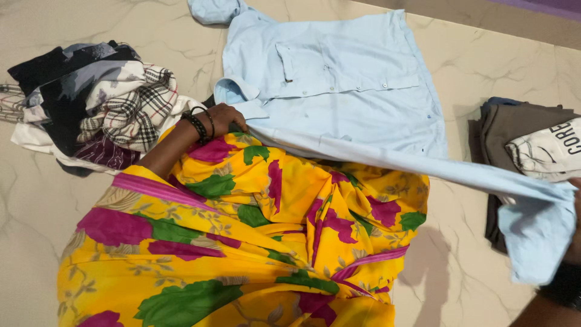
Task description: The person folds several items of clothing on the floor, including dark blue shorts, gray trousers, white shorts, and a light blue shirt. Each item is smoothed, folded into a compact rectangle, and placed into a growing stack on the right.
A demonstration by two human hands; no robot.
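Nearest to us is our own lap, covered by the yellow floral sari (pixel 242 242) with its magenta and green print, which fills the lower middle of the view. Just past it, the fingers of our left hand (pixel 225 118) are curled down and closed on the near edge of the light blue shirt (pixel 351 79), close below its collar; black bangles ring that wrist. Our right hand (pixel 575 242) is almost out of view at the right edge, only a sliver and a dark band on the wrist showing, so we cannot tell how its fingers sit, though the end of the shirt's sleeve (pixel 535 230) hangs bunched right against it. That sleeve stretches taut from one hand to the other, lifted across our lap, while the shirt's body lies flat and face up on the pale marbled floor (pixel 36 242).

We judge the folding of this shirt to be barely begun: it is spread out, but no fold in the body shows yet. A jumbled heap of clothes (pixel 97 103), checked and dark, lies to the left. A small stack of folded clothes (pixel 526 133) sits to the right.
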